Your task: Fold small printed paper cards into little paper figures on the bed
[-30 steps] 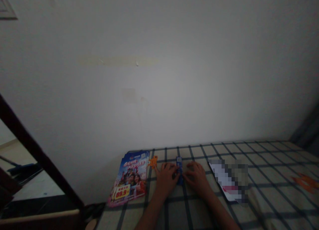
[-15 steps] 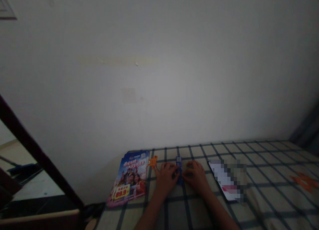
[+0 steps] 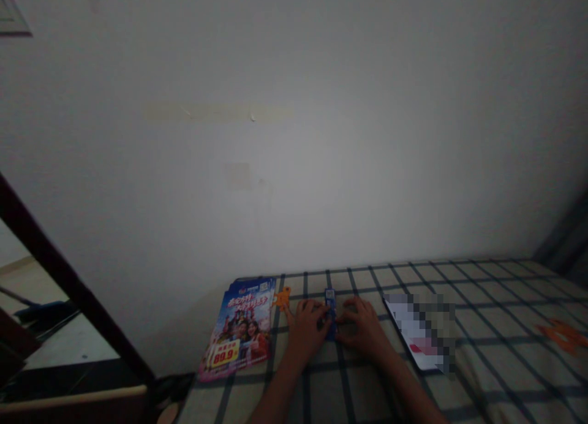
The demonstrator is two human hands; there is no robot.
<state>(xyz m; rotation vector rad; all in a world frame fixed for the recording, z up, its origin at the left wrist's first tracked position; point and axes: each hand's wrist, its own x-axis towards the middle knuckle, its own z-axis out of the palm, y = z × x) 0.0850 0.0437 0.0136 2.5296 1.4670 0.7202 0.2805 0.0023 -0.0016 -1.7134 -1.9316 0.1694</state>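
Observation:
A narrow folded blue paper strip lies on a plaid-covered surface near the wall. My left hand rests on its left side and my right hand on its right, fingers bent down and pressing on the strip between them. The strip's lower part is hidden under my fingers. The scene is dim.
A colourful printed flyer lies left of my hands, with a small orange print on the cloth beside it. A blurred-out sheet lies to the right. A white wall rises just behind. A dark diagonal bar stands at the left.

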